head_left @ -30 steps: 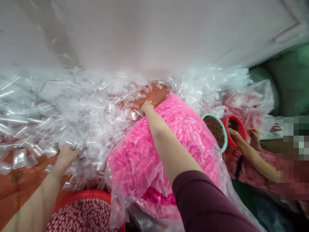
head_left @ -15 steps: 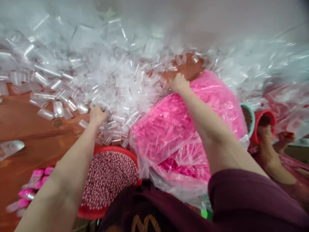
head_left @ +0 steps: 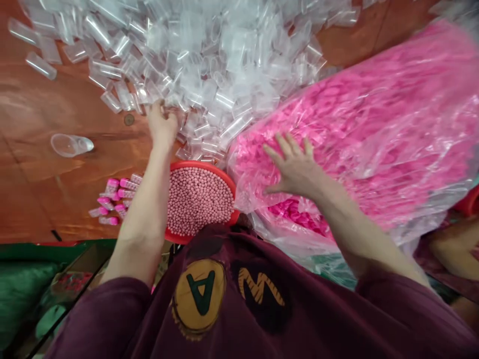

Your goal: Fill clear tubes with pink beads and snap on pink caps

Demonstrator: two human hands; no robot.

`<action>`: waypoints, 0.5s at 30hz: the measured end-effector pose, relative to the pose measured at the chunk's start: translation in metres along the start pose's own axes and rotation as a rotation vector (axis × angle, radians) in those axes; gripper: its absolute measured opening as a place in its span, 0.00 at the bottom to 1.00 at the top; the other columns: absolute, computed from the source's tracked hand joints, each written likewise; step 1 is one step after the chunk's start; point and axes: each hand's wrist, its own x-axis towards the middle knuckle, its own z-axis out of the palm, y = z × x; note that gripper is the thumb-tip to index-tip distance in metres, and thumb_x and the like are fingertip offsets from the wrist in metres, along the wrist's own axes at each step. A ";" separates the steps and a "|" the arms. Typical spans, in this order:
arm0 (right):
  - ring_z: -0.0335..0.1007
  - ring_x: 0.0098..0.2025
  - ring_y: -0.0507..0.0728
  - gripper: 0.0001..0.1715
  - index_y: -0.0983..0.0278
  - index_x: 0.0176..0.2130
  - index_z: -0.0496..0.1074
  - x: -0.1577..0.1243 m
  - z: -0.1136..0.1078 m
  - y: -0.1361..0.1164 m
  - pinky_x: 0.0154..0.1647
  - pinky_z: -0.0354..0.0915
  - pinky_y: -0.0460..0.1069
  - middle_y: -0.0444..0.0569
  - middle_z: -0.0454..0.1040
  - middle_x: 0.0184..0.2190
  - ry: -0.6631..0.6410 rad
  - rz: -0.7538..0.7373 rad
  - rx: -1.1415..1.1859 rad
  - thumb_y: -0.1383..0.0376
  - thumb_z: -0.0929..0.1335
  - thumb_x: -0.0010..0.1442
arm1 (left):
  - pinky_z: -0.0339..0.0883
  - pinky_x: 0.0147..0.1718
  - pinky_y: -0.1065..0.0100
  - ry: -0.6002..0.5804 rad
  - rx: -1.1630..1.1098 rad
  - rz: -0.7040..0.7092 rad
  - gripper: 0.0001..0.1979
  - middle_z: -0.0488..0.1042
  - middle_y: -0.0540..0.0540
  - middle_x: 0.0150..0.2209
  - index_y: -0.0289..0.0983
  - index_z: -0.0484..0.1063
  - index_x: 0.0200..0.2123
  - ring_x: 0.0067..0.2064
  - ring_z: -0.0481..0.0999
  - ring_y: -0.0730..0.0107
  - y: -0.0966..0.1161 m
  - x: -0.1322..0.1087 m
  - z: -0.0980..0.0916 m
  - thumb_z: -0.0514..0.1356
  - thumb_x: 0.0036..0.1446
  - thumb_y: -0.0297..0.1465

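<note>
Left arm stretched forward, left hand [head_left: 161, 124] palm down at the near edge of the heap of clear tubes [head_left: 209, 65] on the table [head_left: 45, 189]. Fingers curl in among them; can't tell if any tube is gripped.

Right arm bent, right hand [head_left: 295, 167] flat, fingers spread, holding nothing, pressed on the pink bag [head_left: 374, 124] just right of the heap.

Red bowl [head_left: 209, 166] of beads between the forearms.

Half a second back the right hand reached over the bag's far end; now drawn nearer. Left hand remains at the heap's edge.
</note>
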 end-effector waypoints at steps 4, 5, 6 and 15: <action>0.27 0.96 0.83 0.67 0.45 0.87 0.63 -0.011 0.057 -0.032 0.92 0.19 0.85 0.48 0.45 0.94 -0.001 -0.057 0.098 0.57 0.87 0.60 | 0.59 0.79 0.41 -0.091 0.223 0.193 0.24 0.75 0.38 0.76 0.25 0.74 0.75 0.81 0.66 0.50 0.033 -0.072 0.006 0.54 0.85 0.27; 0.27 0.96 0.81 0.64 0.46 0.86 0.64 -0.010 0.068 -0.037 0.93 0.19 0.85 0.48 0.44 0.94 0.019 -0.050 0.129 0.61 0.85 0.62 | 0.61 0.78 0.40 -0.204 0.289 0.295 0.23 0.78 0.34 0.74 0.25 0.76 0.73 0.80 0.70 0.46 0.042 -0.095 0.014 0.56 0.82 0.26; 0.29 0.96 0.78 0.62 0.46 0.87 0.63 -0.009 0.077 -0.041 0.94 0.21 0.83 0.47 0.43 0.95 0.044 -0.029 0.151 0.63 0.83 0.64 | 0.64 0.76 0.38 -0.328 0.382 0.379 0.24 0.80 0.30 0.71 0.26 0.78 0.72 0.78 0.74 0.40 0.051 -0.117 0.024 0.61 0.78 0.25; 0.48 0.94 0.74 0.50 0.56 0.90 0.59 -0.008 0.110 -0.030 0.94 0.48 0.78 0.57 0.58 0.91 0.312 0.097 0.192 0.58 0.63 0.76 | 0.81 0.66 0.51 -0.752 0.352 0.522 0.17 0.89 0.29 0.59 0.32 0.86 0.60 0.64 0.90 0.48 0.120 -0.214 0.082 0.58 0.80 0.26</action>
